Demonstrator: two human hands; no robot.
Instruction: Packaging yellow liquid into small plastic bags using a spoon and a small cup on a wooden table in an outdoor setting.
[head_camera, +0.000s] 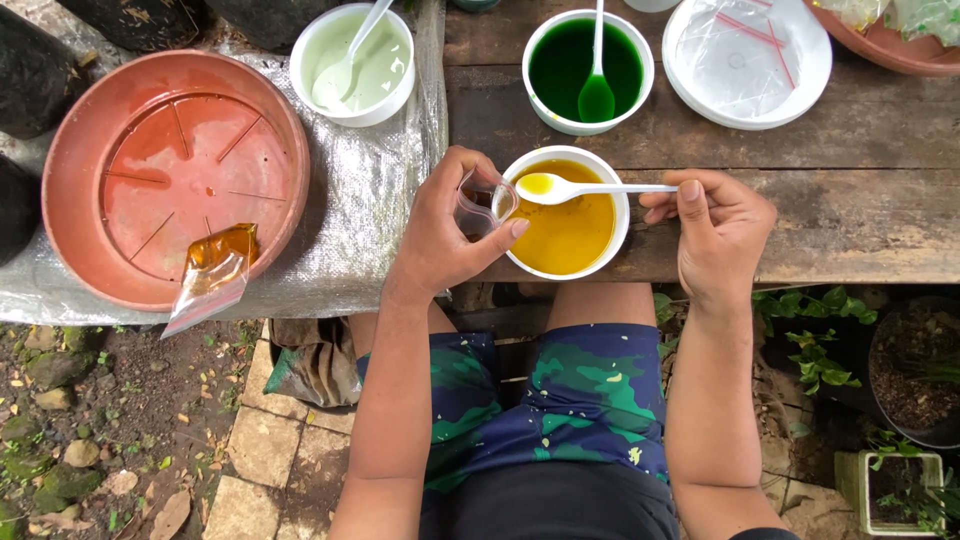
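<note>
Orange-yellow liquid fills a white round bowl (570, 235) at the near edge of the weathered wooden table (860, 200). Over it, the right hand (715, 225) pinches the handle of a white plastic spoon (560, 187) carrying some of that liquid. The left hand (445, 225) curls its fingers around a small clear plastic bag (480, 205), held open beside the spoon's tip. A filled orange bag (215, 270) lies in the terracotta plastic saucer (70, 190).

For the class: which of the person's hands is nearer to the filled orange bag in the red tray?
Left. The left hand is beside the orange bag's tray; the right hand lies farther, beyond the yellow bowl.
</note>
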